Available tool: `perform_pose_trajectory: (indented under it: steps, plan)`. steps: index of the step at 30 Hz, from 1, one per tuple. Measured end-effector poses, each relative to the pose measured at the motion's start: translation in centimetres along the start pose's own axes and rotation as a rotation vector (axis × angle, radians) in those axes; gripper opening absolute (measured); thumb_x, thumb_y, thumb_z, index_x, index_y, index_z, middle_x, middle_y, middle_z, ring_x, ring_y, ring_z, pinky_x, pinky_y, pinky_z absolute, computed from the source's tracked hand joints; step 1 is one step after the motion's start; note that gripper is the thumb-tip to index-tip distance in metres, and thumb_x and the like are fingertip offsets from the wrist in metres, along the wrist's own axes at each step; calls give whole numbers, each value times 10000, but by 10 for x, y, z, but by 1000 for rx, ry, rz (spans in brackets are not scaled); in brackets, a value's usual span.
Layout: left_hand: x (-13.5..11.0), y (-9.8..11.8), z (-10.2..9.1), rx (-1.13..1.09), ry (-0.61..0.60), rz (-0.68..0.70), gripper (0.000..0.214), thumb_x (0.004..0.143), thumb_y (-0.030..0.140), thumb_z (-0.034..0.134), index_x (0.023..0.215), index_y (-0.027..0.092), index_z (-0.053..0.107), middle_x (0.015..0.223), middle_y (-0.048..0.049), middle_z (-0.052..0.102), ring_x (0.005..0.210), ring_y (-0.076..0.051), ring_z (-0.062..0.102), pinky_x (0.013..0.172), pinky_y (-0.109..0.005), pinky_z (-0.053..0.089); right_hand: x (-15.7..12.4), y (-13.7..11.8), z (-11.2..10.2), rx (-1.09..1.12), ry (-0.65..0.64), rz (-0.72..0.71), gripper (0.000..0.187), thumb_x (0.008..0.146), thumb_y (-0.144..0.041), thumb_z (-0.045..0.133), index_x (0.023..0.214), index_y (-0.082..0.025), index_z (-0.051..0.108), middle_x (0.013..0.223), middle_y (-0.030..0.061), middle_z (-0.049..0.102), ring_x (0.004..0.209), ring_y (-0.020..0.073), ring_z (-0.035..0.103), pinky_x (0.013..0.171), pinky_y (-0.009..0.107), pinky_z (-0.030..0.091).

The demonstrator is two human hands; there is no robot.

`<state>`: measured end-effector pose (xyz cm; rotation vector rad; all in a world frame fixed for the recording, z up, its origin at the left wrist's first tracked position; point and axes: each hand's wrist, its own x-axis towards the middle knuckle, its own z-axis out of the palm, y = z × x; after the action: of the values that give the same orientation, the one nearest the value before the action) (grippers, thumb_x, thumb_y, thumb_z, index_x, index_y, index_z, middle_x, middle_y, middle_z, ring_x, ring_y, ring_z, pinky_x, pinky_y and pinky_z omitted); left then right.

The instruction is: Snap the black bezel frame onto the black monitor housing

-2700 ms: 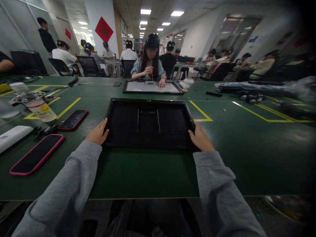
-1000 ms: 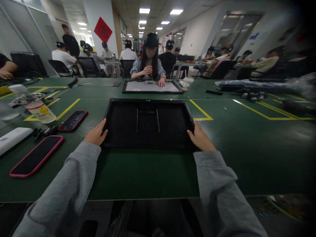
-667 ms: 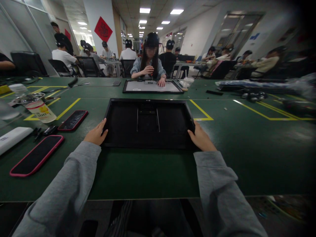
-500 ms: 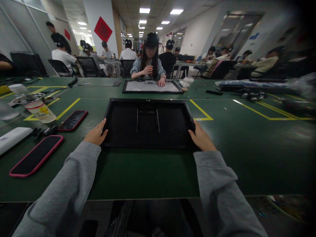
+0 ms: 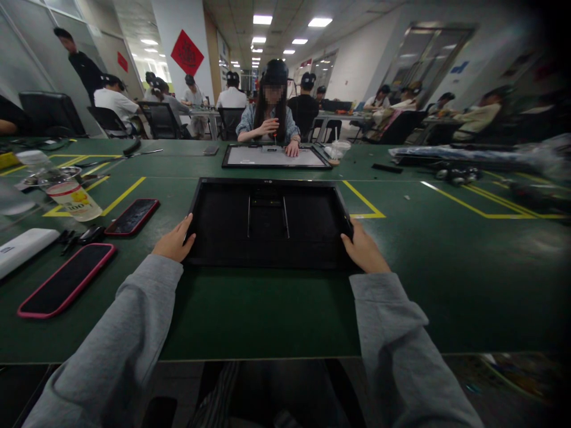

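A black monitor housing, a shallow rectangular shell with a raised rim and two thin metal strips inside, lies on the green table in front of me. My left hand grips its left edge, thumb on the near side of the rim. At the right edge, my right hand holds the rim the same way. The fingers of both hands are partly hidden behind the outer sides of the housing.
Left of me lie a pink-cased phone, a second phone, a white power bank and a labelled bottle. Across the table a co-worker works on a grey panel. Plastic-wrapped parts lie far right.
My hands and the black housing stay in place. In the background at the left, a standing person has shifted further left.
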<state>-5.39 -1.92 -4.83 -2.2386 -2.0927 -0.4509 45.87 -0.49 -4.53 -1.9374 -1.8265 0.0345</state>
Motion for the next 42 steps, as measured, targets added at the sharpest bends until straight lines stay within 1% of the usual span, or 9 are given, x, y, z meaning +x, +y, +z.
perform_pose_trajectory:
  steps: [4, 11, 13, 18, 25, 29, 33, 39, 42]
  plan:
    - [0, -1, 1, -29, -6, 12, 664, 948, 411, 335, 1541, 168, 164, 1543, -118, 356, 1336, -263, 465, 1067, -427, 437, 1, 3, 3, 12, 20, -30, 632, 924, -359, 389, 1468, -44, 320, 1362, 258, 536, 1174, 369, 587, 976, 514, 473]
    - [-1, 1, -1, -36, -3, 10, 666, 943, 407, 348, 1541, 172, 171, 1548, -115, 347, 1345, -257, 455, 1073, -421, 432, 1, 8, 6, 42, 63, -60, 630, 901, -344, 434, 1473, -100, 330, 1356, 215, 558, 1187, 358, 581, 985, 528, 472]
    - [-1, 1, -1, -35, -11, 6, 669, 944, 411, 345, 1541, 169, 166, 1550, -115, 342, 1345, -259, 455, 1070, -419, 434, 1, 7, 6, 44, 52, -54, 632, 903, -345, 431, 1474, -93, 326, 1362, 221, 551, 1193, 359, 577, 988, 529, 470]
    - [-1, 2, -1, -8, -22, -8, 664, 949, 410, 336, 1543, 173, 161, 1550, -114, 342, 1325, -267, 477, 1052, -422, 449, 1, 5, 5, 31, 38, -58, 637, 908, -348, 416, 1458, -37, 329, 1370, 261, 529, 1226, 367, 552, 1016, 520, 447]
    - [-1, 3, -2, -21, -21, -12, 664, 949, 410, 338, 1543, 176, 158, 1555, -105, 337, 1328, -267, 473, 1056, -415, 443, 1, 7, 6, 26, 47, -61, 638, 912, -345, 415, 1461, -37, 316, 1374, 261, 524, 1224, 364, 556, 1010, 517, 455]
    - [-2, 5, -4, -16, -21, -17, 663, 948, 414, 335, 1544, 181, 161, 1550, -102, 348, 1323, -275, 477, 1049, -421, 449, 1, 8, 6, 35, 56, -77, 632, 909, -341, 419, 1471, -74, 307, 1386, 231, 526, 1247, 347, 542, 1028, 515, 445]
    - [-2, 6, -5, -18, -34, -18, 665, 949, 410, 333, 1543, 168, 159, 1555, -111, 333, 1330, -279, 469, 1053, -437, 446, 1, 8, 6, 44, 46, -80, 640, 905, -339, 425, 1466, -55, 309, 1408, 249, 497, 1262, 352, 528, 1037, 512, 440]
    - [-2, 6, -6, -17, -47, -33, 669, 946, 410, 340, 1546, 184, 147, 1571, -86, 305, 1349, -271, 446, 1078, -423, 428, 1, 6, 5, 66, 41, -69, 650, 902, -352, 435, 1474, -72, 305, 1410, 241, 499, 1256, 366, 529, 1015, 533, 450]
    - [-2, 6, -6, -13, -51, -33, 669, 947, 412, 333, 1547, 180, 146, 1570, -88, 304, 1341, -285, 454, 1074, -440, 430, 1, 4, 4, 56, 30, -53, 649, 913, -370, 413, 1464, -43, 310, 1405, 262, 495, 1251, 371, 531, 1023, 527, 441]
